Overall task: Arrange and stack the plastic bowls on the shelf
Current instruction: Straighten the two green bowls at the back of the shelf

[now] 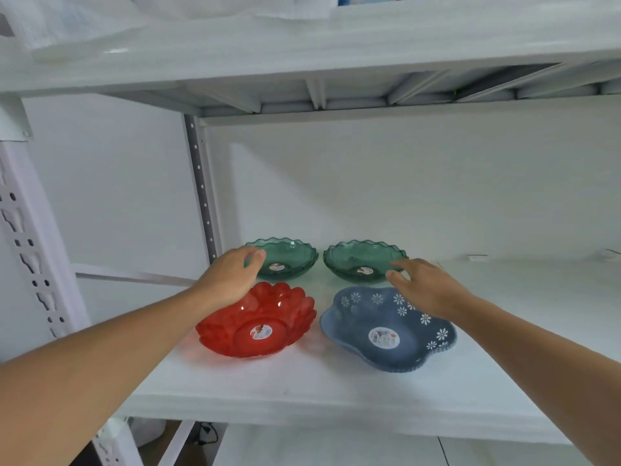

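Reaching over a white shelf [302, 391]: left hand [232, 277], right hand [426, 287], fingers spread, empty, at two green bowls [292, 260]; red bowl [258, 321], blue bowl [386, 327] in front. Nothing stacked yet.

Red bowl [257, 319] glossy translucent plastic; blue bowl [386, 327] matt, opaque.

two green bowls [282, 260] [364, 260] behind; red bowl [257, 319] front-left; blue bowl [388, 329] front-right; all upright, unstacked

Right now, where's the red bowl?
Head view: red bowl sits front-left on the shelf, beside the blue floral bowl, before the left green bowl.
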A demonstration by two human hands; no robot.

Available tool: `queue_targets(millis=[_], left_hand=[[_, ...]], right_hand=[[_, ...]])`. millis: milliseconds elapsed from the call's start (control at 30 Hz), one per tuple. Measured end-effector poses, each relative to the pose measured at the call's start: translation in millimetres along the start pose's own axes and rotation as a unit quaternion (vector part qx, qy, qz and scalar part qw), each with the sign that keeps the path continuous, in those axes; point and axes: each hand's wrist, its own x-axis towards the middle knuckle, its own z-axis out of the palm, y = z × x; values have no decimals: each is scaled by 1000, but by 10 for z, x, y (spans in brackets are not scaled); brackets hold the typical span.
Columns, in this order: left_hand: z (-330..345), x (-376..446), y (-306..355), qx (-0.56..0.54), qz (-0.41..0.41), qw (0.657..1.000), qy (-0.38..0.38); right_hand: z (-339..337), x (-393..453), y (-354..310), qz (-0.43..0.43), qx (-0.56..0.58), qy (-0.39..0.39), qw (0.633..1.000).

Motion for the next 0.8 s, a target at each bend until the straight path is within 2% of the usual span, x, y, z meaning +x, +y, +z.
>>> queue_targets(millis=[367, 633, 800], left_hand=[[45, 586, -380, 2, -61, 998, 2], [186, 1149, -709, 25, -43, 998, -26], [213, 1380, -818, 20, -42, 998, -38]], right_hand=[[180, 639, 192, 14, 14, 0, 1000], [240, 1088, 203, 121, -7, -18, 992], [311, 1208, 203, 137, -12, -17, 990]])
